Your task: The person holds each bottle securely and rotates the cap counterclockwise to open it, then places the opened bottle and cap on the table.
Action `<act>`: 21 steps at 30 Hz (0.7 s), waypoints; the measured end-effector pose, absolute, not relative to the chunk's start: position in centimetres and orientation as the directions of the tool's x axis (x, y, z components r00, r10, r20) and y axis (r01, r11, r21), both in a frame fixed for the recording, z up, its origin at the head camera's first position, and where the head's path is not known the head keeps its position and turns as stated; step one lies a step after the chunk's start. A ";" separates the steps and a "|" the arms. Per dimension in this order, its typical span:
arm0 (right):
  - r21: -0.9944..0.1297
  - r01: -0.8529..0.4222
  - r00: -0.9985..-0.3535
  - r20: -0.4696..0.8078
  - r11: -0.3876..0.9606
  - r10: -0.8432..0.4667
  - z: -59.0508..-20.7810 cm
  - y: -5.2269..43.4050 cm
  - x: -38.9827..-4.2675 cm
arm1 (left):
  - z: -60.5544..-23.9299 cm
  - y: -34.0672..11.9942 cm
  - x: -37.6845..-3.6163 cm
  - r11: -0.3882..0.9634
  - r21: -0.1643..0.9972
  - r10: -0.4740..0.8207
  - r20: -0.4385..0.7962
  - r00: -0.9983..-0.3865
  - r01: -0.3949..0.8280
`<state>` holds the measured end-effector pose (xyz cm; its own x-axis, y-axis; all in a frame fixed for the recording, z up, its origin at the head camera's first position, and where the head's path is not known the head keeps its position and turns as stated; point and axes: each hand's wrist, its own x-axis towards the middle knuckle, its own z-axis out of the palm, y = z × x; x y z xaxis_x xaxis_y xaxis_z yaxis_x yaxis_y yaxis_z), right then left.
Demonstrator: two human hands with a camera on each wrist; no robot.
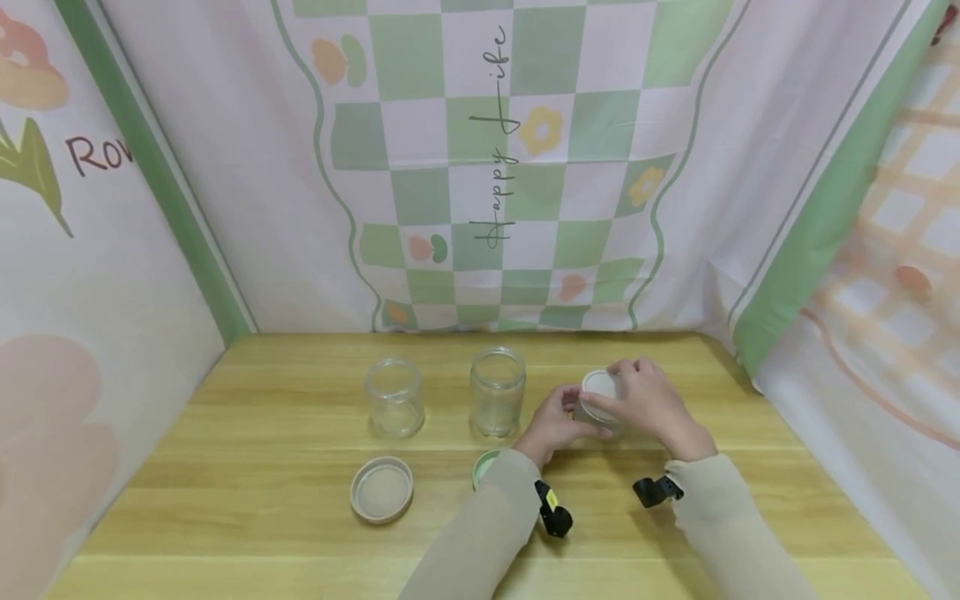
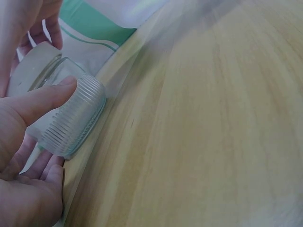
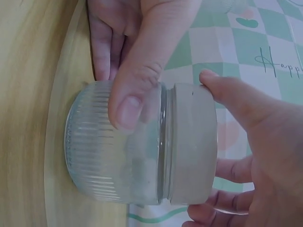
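Note:
A small ribbed glass jar (image 1: 597, 419) with a whitish lid (image 1: 601, 386) stands on the wooden table (image 1: 262, 467), right of centre. My left hand (image 1: 564, 414) grips its glass body; in the right wrist view the left thumb (image 3: 135, 97) lies across the ribbed glass (image 3: 94, 156). My right hand (image 1: 628, 385) curls round the lid (image 3: 190, 146), thumb on one side and fingers on the other. The left wrist view shows the jar (image 2: 75, 120) under my left thumb (image 2: 45, 97).
Two open glass jars (image 1: 393, 398) (image 1: 497, 392) stand left of my hands. A beige lid (image 1: 382, 489) lies in front of them, and a green lid (image 1: 485, 465) shows partly behind my left forearm. Patterned cloth walls (image 1: 480, 167) enclose the table on three sides.

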<state>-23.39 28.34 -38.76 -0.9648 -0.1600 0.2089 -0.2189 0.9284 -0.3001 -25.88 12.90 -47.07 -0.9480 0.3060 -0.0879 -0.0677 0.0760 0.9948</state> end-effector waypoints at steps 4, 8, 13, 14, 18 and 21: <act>-0.329 -0.234 -0.965 0.195 0.915 -0.176 -38.7 28.6 -23.5 | -47.2 12.9 -26.0 0.070 0.996 0.308 -0.082 -0.948 -0.064; -0.358 -0.263 -0.960 0.193 0.896 -0.204 -38.7 28.9 -23.7 | -47.3 12.9 -26.1 0.064 0.996 0.314 -0.077 -0.946 -0.059; -0.391 -0.304 -0.951 0.180 0.869 -0.252 -38.6 29.4 -24.0 | -47.4 12.9 -26.1 0.058 0.997 0.318 -0.075 -0.945 -0.059; -0.400 -0.309 -0.950 0.174 0.863 -0.260 -38.6 29.5 -24.0 | -47.4 12.9 -26.2 0.058 0.997 0.318 -0.075 -0.945 -0.059; -0.436 -0.336 -0.942 0.155 0.835 -0.298 -38.4 29.9 -24.2 | -47.4 12.8 -26.2 0.053 0.997 0.322 -0.076 -0.944 -0.062; -0.432 -0.373 -0.927 0.147 0.821 -0.344 -38.2 30.1 -24.4 | -47.4 12.8 -26.2 0.052 0.997 0.325 -0.077 -0.943 -0.063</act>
<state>-24.40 30.12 -38.18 -0.9274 -0.3438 0.1471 -0.3730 0.8211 -0.4322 -26.16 12.82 -47.43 -0.9426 0.3250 -0.0768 -0.0634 0.0518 0.9966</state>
